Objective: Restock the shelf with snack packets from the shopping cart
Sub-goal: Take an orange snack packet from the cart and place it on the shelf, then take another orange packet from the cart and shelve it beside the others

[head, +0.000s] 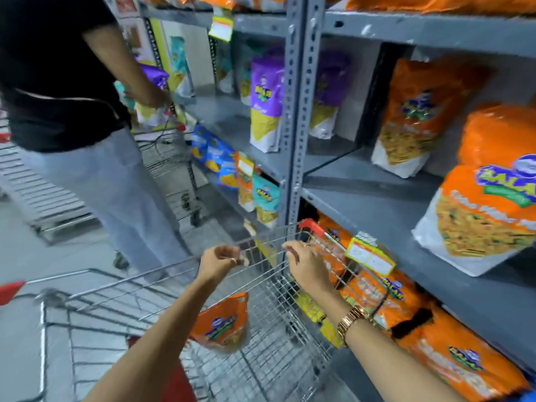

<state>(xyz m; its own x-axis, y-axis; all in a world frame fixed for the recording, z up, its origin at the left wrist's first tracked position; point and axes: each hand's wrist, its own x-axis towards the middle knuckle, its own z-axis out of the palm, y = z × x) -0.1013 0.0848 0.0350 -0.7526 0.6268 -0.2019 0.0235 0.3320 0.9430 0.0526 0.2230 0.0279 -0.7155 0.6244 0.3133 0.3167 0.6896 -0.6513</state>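
Observation:
A wire shopping cart point(162, 297) stands below me, its far end against the grey metal shelf point(374, 210). My left hand point(220, 261) grips the cart's far top rim. My right hand point(307, 264), with a gold watch on the wrist, holds the same rim nearer the red corner guard. One orange snack packet point(223, 323) lies inside the cart. Orange packets point(478, 216) stand on the middle shelf at right, and more orange packets point(452, 355) fill the shelf below. The view is blurred by motion.
Another person in a black top and jeans point(87, 158) stands at left, handling packets over a second cart point(171, 158). Purple packets point(266, 103) and blue packets point(214, 155) sit on shelves further along. A yellow price tag point(371, 256) hangs off the shelf edge.

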